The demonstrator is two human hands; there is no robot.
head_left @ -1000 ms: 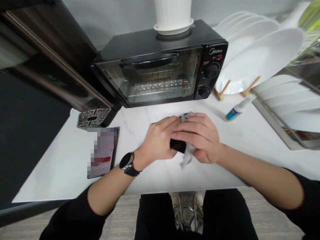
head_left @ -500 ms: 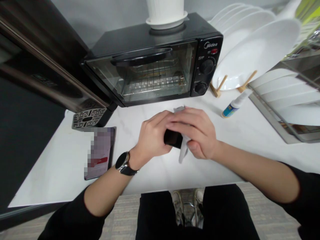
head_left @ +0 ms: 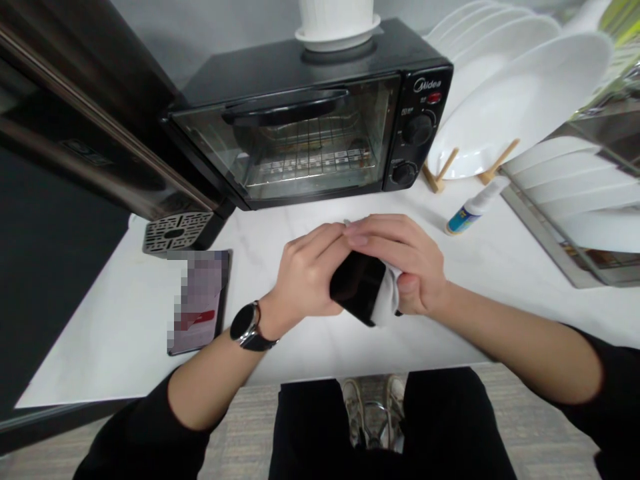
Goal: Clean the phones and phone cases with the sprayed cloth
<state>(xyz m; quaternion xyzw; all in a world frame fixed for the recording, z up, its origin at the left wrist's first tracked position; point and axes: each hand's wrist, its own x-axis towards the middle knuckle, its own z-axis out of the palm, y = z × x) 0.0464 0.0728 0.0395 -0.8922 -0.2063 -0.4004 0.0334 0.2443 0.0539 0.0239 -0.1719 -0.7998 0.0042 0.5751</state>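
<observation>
A dark, glossy phone-like slab is held above the white counter, its far part hidden by fingers. My left hand, with a watch on its wrist, is closed round the slab's left side. A pale grey cloth lies folded over the slab's right edge. My right hand is closed on this cloth, its fingers reaching across the top and its thumb near the right edge. Fingertips of both hands meet at the far end. To the right stands a small spray bottle with a blue label.
A phone with a lit, partly blurred screen lies left on the counter. Behind my hands is a black toaster oven bearing a white pot. White plates stand at right beside a dish rack. A drip tray juts out left.
More of the dark slab's face shows now, tilted toward me. My right hand and the cloth have shifted slightly right; my left hand stays nearly in place.
</observation>
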